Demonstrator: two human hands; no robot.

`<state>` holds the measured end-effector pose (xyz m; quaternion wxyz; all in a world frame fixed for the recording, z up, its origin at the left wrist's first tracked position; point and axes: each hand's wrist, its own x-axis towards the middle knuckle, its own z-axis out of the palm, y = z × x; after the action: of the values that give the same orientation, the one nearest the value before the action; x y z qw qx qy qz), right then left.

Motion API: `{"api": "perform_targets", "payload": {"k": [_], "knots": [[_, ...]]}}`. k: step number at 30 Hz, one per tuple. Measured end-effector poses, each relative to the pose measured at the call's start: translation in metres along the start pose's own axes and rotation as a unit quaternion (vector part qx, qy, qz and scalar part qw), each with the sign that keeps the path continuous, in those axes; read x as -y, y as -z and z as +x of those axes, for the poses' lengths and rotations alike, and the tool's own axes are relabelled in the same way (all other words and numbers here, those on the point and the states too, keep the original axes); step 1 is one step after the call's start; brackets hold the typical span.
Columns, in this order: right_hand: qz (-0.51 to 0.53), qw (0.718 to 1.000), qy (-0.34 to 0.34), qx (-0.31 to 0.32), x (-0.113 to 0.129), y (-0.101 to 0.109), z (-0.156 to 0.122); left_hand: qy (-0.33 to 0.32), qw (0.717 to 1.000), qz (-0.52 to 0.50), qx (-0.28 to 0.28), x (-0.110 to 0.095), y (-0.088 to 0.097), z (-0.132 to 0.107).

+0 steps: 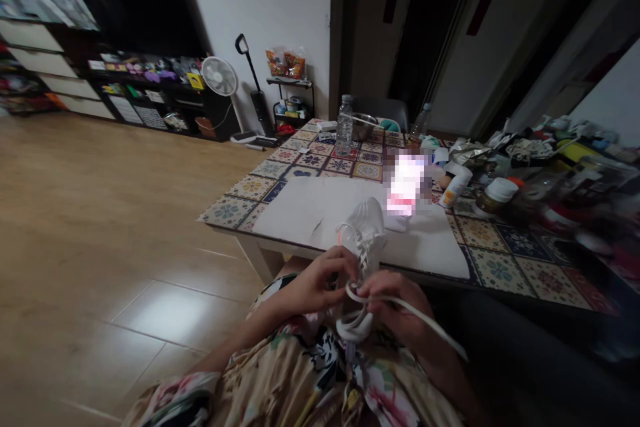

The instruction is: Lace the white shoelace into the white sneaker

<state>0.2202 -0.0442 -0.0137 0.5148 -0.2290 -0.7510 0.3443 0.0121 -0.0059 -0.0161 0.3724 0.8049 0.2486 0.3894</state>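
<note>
A white lace-up shoe (pixel 367 217) points away from me, toe near the table edge and opening toward my lap. My left hand (pixel 325 280) is closed at the left side of its upper eyelets; whether its fingertips pinch the shoe's edge alone or some lace too, I cannot make out. On the other side, my right hand (pixel 397 303) pinches a white shoelace (pixel 425 320), whose long free end hangs to the right over the hand. Lace forms a small loop between both hands. More lace crosses the shoe's front, and a thin strand with an orange part curves along its left.
White paper (pixel 295 210) covers the near part of the patterned table (pixel 233 207). A bright phone screen (pixel 406 183), blurred out, stands beyond the shoe. A plastic bottle (pixel 345 127) is farther back. Jars, including a white-lidded one (pixel 495 197), and clutter crowd the right side.
</note>
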Motion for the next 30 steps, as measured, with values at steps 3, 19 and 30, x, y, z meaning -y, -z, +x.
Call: {"api": "perform_targets", "payload": {"k": [3, 19, 30], "knots": [[-0.174, 0.985, -0.005, 0.010, -0.015, 0.001, 0.006, 0.010, 1.000, 0.003, 0.011, 0.000, -0.001, -0.002], [0.056, 0.998, 0.001, 0.022, -0.014, 0.019, 0.000, -0.132, 0.928, -0.340, -0.082, 0.006, 0.033, -0.012], [0.125, 0.980, -0.024, -0.156, -0.002, 0.042, -0.008, -0.277, 0.864, -0.411, 0.080, -0.003, 0.070, -0.014]]}}
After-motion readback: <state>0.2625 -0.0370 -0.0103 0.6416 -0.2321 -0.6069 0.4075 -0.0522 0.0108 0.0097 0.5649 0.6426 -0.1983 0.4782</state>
